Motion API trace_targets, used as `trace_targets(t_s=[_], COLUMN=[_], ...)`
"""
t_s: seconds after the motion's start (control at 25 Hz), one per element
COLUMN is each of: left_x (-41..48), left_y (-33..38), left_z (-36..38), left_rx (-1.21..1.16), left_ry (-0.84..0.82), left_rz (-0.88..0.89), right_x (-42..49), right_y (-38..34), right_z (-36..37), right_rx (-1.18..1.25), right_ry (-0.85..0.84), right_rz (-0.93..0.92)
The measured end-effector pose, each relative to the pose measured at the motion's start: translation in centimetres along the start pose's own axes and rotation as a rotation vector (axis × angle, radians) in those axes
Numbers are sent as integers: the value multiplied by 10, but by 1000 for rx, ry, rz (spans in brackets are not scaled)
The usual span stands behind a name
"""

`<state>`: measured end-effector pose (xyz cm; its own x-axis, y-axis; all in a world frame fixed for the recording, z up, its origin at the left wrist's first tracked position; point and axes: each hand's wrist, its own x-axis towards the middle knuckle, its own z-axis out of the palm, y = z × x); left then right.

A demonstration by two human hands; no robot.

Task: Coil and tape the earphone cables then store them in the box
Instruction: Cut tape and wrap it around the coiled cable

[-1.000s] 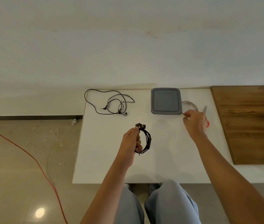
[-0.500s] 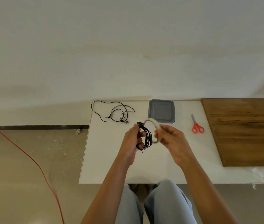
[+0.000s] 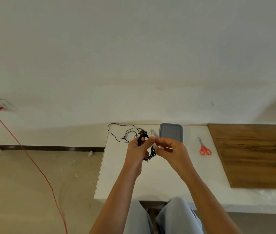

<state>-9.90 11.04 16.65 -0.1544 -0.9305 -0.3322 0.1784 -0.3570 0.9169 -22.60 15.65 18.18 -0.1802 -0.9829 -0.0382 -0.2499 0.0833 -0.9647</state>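
Black coil point(image 3: 152, 153) is held aloft just beside pale tape point(image 3: 154, 133); loose earphones point(image 3: 125, 136) lie left of lidded grey box point(image 3: 171, 134).

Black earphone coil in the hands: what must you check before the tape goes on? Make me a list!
1. Coiled black earphone cable gripped by the left hand: ok.
2. Whitish tape roll held by the right hand, right beside the coil: ok.
3. Tape end peeled free: cannot tell.
4. Red-handled scissors lying unblocked on the white table: ok.
5. Grey square plastic box open for the coil: not ok, its lid looks on.
6. Other black earphone cable coiled: not ok, it lies loose.
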Motion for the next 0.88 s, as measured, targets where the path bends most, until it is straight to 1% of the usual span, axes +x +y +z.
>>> trace_targets(t_s=[0.08, 0.16, 0.24, 0.32, 0.4, 0.48, 0.68, 0.88], left_x=[-8, -15, -20, -25, -28, -30, -36, -40], left_y=[3, 5, 6, 6, 5, 4, 6, 6], left_z=[6, 12, 15, 16, 15, 13, 14, 21], left_rx=[-31, -84, -127, -161, -214, -253, -298, -308], left_ry=[48, 84, 111, 128, 150, 165, 164, 205], left_rz=[-1, -13, -8, -10, -29, -38, -15, 33], right_x=[-5, -11, -14, -16, -18, -19, -21, -26], right_y=[-1, -2, -3, -4, -8, -10, -15, -25], right_z=[9, 17, 22, 24, 24, 23, 24, 32], right_rx=[-145, -205, -212, -177, -66, -2, 53, 74], right_ry=[147, 252, 324, 396, 423, 448, 503, 498], right_rz=[-108, -181, -208, -168, -73, -17, 44, 65])
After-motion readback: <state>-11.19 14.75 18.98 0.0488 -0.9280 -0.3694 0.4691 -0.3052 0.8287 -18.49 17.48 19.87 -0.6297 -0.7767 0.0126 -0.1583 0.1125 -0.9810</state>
